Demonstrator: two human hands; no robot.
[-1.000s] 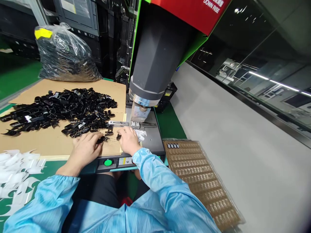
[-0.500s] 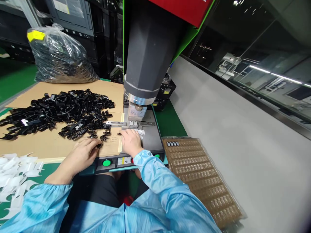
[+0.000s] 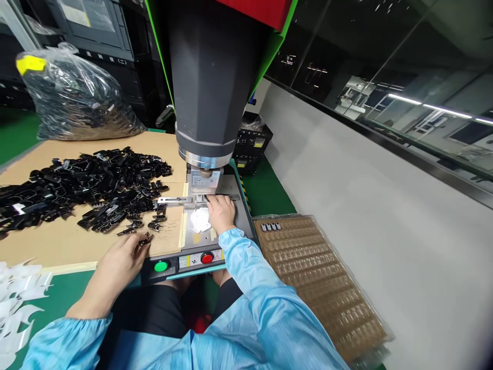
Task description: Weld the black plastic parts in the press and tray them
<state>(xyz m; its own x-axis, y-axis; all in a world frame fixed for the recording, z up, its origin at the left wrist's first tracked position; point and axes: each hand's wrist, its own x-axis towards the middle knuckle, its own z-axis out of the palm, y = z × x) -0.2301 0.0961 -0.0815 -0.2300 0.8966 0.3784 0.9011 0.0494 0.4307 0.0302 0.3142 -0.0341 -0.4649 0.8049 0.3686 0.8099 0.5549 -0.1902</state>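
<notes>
My left hand (image 3: 122,259) is closed in a pinch on a small curved black plastic clip (image 3: 145,239), just above the cardboard near the machine's front edge. My right hand (image 3: 222,213) reaches to the small metal fixture (image 3: 199,199) below the press head (image 3: 206,181). Its fingers are together, and a dark bit of a black part shows at the fingertips; the rest is hidden. Beside that hand, white film scraps (image 3: 200,220) lie on the metal base plate. To the left spreads a large heap of similar black clips (image 3: 103,177).
A clear bag (image 3: 84,97) of dark parts stands behind the heap. White cut sheets (image 3: 21,303) lie at the lower left. Green (image 3: 160,266) and red (image 3: 207,258) buttons line the machine's front. On the right, a clear blister tray (image 3: 308,267) holds several parts in one corner.
My right hand has moved from the plate's front left up to the fixture, uncovering the white scraps and red button. The left hand has drawn slightly nearer me with its clip. The view has shifted.
</notes>
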